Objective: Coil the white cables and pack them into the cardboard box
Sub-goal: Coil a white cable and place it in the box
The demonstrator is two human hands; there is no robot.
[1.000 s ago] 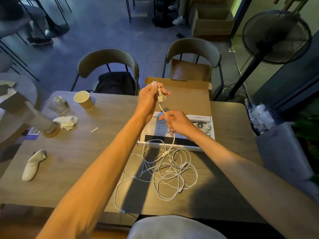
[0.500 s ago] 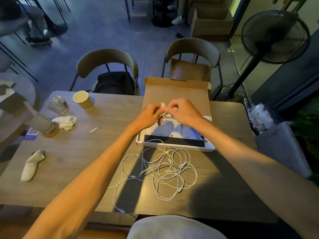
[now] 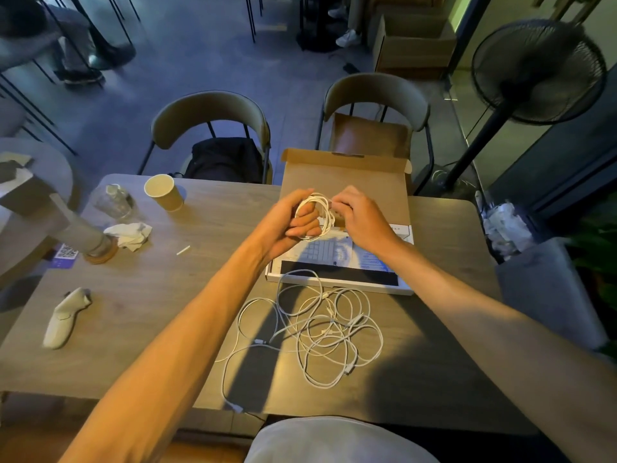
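Observation:
A small coil of white cable is wound around the fingers of my left hand, which grips it above the open cardboard box. My right hand pinches the same cable at the coil's right side. The box lies at the table's far edge with its lid flap raised; a white and black printed insert lies inside it. A loose tangle of several white cables lies on the table in front of the box, one strand trailing to the near edge.
On the wooden table stand a paper cup, a clear glass, a crumpled tissue and a beige controller. Two chairs stand behind it, and a floor fan at the right.
My left hand came down from its raised position and both hands met over the box. The single stretched cable is now wound into a small coil on my left fingers.

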